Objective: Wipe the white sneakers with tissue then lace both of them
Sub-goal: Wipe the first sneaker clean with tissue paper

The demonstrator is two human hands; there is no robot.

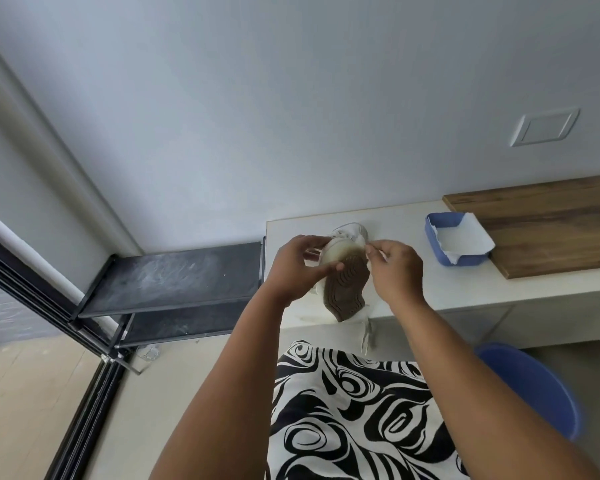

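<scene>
Sneaker (343, 282) held sole-up above the counter (465, 289).
Left hand (297, 268) gripped its white side; right hand (394, 268) pinched tissue (368, 252); brown, ridged sole.

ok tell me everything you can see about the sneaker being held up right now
The held sneaker is white, turned sole-up, showing a ridged brown outsole and a pale, yellowed patch at one end. It is raised over the edge of the pale counter. The left hand grips one side; the right hand pinches white tissue against the other. White laces dangle below. Its upper is mostly hidden.
</scene>
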